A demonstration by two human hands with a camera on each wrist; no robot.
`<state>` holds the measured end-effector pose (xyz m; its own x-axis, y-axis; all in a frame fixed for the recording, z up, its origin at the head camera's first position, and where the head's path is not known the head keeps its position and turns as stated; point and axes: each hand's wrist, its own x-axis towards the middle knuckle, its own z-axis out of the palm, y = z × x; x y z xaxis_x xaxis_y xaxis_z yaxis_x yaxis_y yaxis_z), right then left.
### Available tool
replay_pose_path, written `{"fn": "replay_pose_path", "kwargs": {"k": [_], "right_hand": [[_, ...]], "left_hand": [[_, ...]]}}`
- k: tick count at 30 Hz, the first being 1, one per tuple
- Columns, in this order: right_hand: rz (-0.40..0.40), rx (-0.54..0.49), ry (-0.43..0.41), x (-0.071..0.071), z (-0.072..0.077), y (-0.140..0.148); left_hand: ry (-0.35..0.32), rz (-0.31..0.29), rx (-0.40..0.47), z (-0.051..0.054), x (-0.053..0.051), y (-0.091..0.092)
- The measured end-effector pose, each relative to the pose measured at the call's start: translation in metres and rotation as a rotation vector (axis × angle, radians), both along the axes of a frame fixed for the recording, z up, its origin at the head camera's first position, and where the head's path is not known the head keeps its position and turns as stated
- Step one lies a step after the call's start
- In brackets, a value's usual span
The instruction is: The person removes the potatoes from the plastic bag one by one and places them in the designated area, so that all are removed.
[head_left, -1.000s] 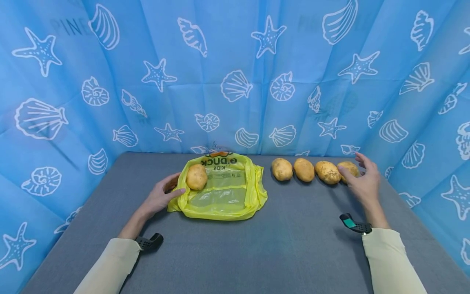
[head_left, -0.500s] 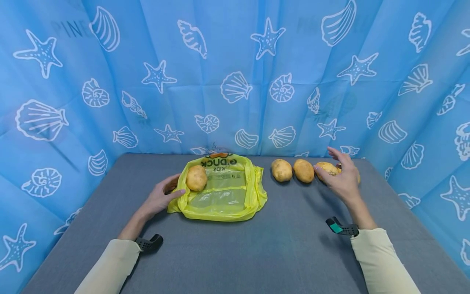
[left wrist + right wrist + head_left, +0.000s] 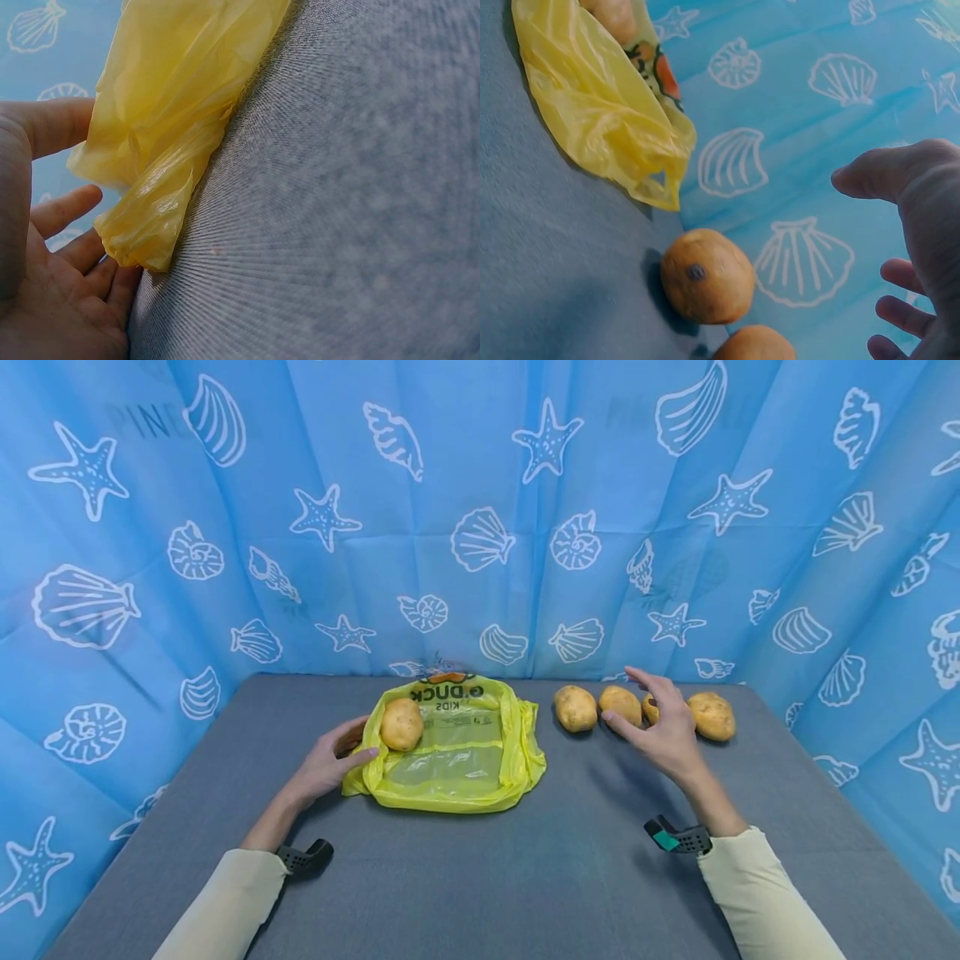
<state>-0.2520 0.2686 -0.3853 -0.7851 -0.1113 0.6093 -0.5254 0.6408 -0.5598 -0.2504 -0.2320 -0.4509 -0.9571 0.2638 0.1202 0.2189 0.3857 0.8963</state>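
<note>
A yellow plastic bag [image 3: 450, 797] lies on the table with its mouth spread open and a potato [image 3: 402, 724] inside at its left. My left hand [image 3: 322, 767] rests at the bag's left edge, fingers loosely spread; in the left wrist view the thumb [image 3: 64, 126] touches the plastic. Over the row of potatoes to the right hovers my right hand [image 3: 666, 737], its fingers apart and holding nothing. The left potato [image 3: 576, 708] and the rightmost potato [image 3: 712, 717] show plainly. Between them, one potato [image 3: 619, 702] is partly covered and another mostly hidden by the hand.
A grey cloth covers the table [image 3: 480, 885]. Behind and along the sides hangs a blue curtain [image 3: 480, 460] with white shells and starfish. The potato row stands near the back edge, right of the bag.
My right hand has moved left along the potato row, from the rightmost potato towards the middle ones, uncovering the rightmost one. The left hand, bag and potatoes have stayed put.
</note>
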Motion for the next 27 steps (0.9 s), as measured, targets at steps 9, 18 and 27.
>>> {"fn": "replay_pose_path", "kwargs": {"k": [9,18,27], "right_hand": [[0.026,0.017,-0.048,0.004,0.001,-0.010],[0.033,0.014,-0.047,0.004,0.002,-0.012],[0.049,0.006,-0.050,0.005,0.007,-0.014]], "left_hand": [[0.005,-0.003,-0.001,0.001,0.000,0.001],[0.010,-0.002,-0.008,0.001,0.000,0.001],[0.008,-0.001,-0.005,-0.001,-0.001,0.000]]}}
